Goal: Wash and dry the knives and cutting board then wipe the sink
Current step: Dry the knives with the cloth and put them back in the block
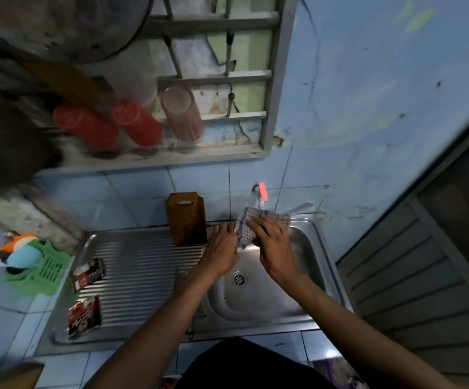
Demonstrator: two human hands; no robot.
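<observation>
The right hand (269,237) lies over a checked cloth (251,223) above the far rim of the sink (323,248), its fingers curled onto the fabric and gripping it. A pale blade tip (302,207) pokes out past the cloth's right edge, so the cloth appears wrapped around a knife (the handle end is hidden under the fabric and the fingers). The left hand (222,248) sits just beside it, fingers reaching to the cloth's left edge; whether they pinch the cloth or the knife handle beneath cannot be told from here. Both forearms stretch out over the steel basin, and the drain (239,278) shows between them.

The cutting board (187,219), brown wood with a slot handle at the top, stands upright on the back of the ribbed drainboard (143,265), leaning against the blue tiled wall, just left of the left hand. A tap with a red lever (263,191) juts from the wall right behind the cloth.

On the drainboard's left side lie two dark sachets, one (88,273) nearer the wall and one (84,315) nearer the front edge. Left of the sink, on the tiled counter, a green plastic basket (49,272) holds sponges in blue, orange and white. On the ledge above, two red cups (109,124) lie tipped on their sides beside a clear pinkish tumbler (182,113), all in front of a barred window frame (269,80) (this part is blurred).
</observation>
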